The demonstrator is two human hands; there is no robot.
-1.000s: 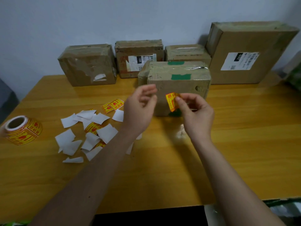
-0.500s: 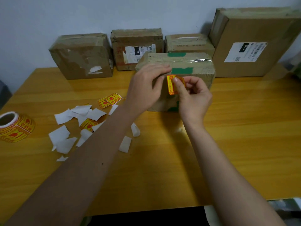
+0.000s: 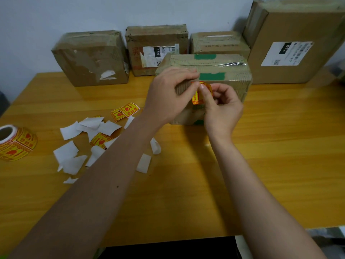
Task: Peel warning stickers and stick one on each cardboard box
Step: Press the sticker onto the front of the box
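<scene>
Pale wall behind, a wooden table [image 3: 261, 165] in front. On it, the right hand [image 3: 222, 111] pinches a yellow warning sticker [image 3: 197, 98] between thumb and forefinger, holding it against the front face of the nearest box [image 3: 231, 79]. The left hand [image 3: 168, 94] lies with fingers curled over that box's top front edge, fingertips touching the sticker's upper corner. The step looks like sticking it down; next it likely needs smoothing flat. Four more boxes [image 3: 89, 60] stand behind, torn backing scraps [image 3: 69, 154] and a sticker roll [image 3: 16, 143] to the left.
</scene>
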